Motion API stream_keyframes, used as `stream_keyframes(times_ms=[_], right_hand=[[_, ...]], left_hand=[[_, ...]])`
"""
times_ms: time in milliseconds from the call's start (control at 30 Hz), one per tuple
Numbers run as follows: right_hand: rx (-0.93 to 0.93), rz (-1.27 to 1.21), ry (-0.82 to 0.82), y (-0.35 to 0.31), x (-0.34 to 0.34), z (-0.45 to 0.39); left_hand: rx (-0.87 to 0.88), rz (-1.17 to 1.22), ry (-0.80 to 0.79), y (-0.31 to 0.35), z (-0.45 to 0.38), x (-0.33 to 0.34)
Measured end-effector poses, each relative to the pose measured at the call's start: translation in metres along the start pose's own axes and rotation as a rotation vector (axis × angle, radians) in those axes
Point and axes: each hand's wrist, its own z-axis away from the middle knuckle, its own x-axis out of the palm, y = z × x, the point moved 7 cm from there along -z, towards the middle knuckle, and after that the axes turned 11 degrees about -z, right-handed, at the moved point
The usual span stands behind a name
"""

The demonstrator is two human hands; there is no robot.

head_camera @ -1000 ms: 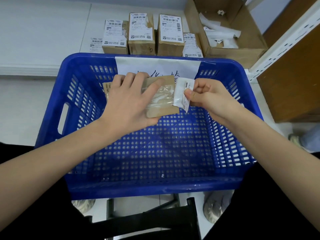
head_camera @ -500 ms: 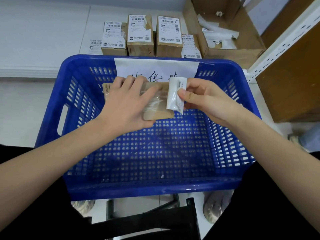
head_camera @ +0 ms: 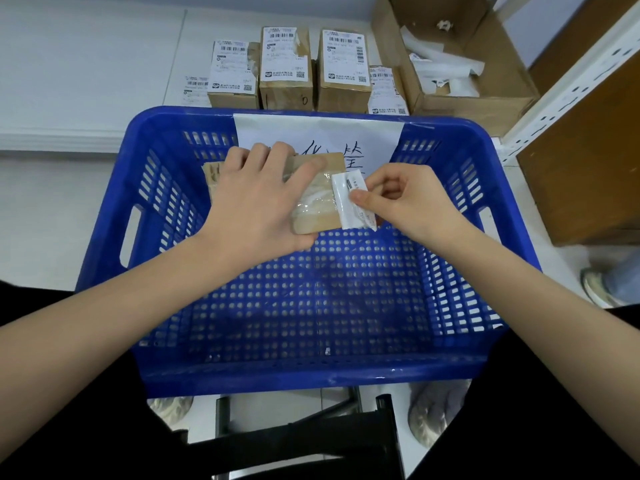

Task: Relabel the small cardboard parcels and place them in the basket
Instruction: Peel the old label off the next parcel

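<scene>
Nearest the camera, the blue basket (head_camera: 311,372) holds no parcels yet, so the task looks to be at its start. Above its floor, the left hand (head_camera: 256,206) grips a small cardboard parcel (head_camera: 320,206), fingers curled over the far edge and thumb under the near one. The right hand (head_camera: 408,199) pinches a white label (head_camera: 351,202) between thumb and forefinger at the parcel's right end; whether it is being peeled off or pressed on I cannot tell. The labelling step is in hand; next the label must be dealt with cleanly, without tearing the glossy tape. Beyond the basket stand more labelled parcels (head_camera: 343,71) and an open carton (head_camera: 464,64) of paper scraps.
</scene>
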Motion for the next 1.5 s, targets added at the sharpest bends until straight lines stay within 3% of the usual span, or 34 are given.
stream_keyframes(times_ms=[367, 600, 800, 900, 1300, 1500], right_hand=[[-0.177, 0.236, 0.214, -0.010, 0.010, 0.018], [-0.508, 0.678, 0.239, -0.030, 0.036, 0.027], [-0.622, 1.083, 0.200, -0.034, 0.055, 0.038], [-0.675, 1.059, 0.143, -0.034, 0.060, 0.042], [-0.260, 0.349, 0.118, -0.010, 0.035, 0.034], [-0.188, 0.265, 0.162, -0.010, 0.029, 0.029]], left_hand=[[-0.005, -0.007, -0.060, 0.007, 0.002, 0.005], [-0.003, 0.045, -0.130, 0.017, 0.000, 0.011], [-0.016, 0.048, -0.136, 0.019, 0.000, 0.014], [-0.019, 0.043, -0.119, 0.015, 0.000, 0.011], [-0.077, 0.016, -0.080, 0.003, -0.005, 0.001], [-0.078, -0.006, -0.098, 0.002, -0.005, 0.002]])
